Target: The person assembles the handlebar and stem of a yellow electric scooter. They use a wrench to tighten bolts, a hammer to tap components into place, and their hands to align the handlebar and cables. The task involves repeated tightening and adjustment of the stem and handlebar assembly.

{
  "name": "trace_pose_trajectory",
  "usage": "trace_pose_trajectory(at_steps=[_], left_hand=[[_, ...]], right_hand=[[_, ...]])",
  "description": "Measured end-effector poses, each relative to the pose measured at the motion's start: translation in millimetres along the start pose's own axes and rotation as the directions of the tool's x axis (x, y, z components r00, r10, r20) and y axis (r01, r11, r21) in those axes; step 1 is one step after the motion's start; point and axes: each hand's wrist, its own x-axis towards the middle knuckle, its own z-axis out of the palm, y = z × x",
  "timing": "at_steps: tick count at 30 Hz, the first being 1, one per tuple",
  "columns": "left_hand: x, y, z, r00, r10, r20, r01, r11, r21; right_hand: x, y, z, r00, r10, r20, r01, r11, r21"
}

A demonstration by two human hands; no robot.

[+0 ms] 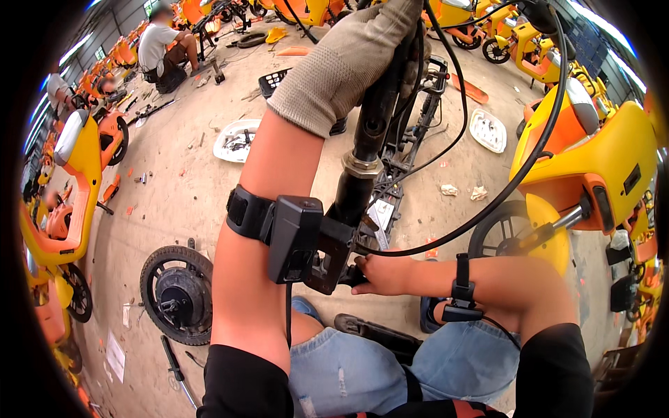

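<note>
A grey knitted glove covers my left hand (355,59), which is closed over the upper part of a black steering stem (373,125); its fingertips are partly hidden at the top edge. A metal nut (361,165) rings the stem above the black head tube (348,197) of a stripped scooter frame (411,139). My bare right hand (382,274) is below, beside a black bracket (327,268). Its thumb and fingers close on a small black part at the bracket, mostly hidden by the hand. Black cables (516,177) loop from the top around to the right.
A loose wheel (176,295) and a shock absorber (178,373) lie at left. White trays with small parts (237,141) (488,130) rest farther off. Yellow scooters stand left (77,188) and right (585,167). Another person (164,49) squats at the far left.
</note>
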Motion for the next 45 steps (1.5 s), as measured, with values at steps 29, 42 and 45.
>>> trace_pose_trajectory(at_steps=[29,42,45], left_hand=[[2.8,3.4,10.9,0.993,-0.038,-0.111,0.047,0.996,0.08],[0.0,5.7,3.7,1.0,-0.023,-0.005,0.023,0.999,-0.026],[2.1,0.9,0.8,0.999,-0.009,0.052,0.016,0.992,-0.124]], right_hand=[[10.5,0.8,9.4,0.996,0.068,0.062,-0.071,0.997,0.038],[10.5,-0.5,10.2,0.997,0.048,0.055,-0.052,0.996,0.067],[9.6,-5.5,5.1,0.992,0.1,0.081,-0.103,0.994,0.034]])
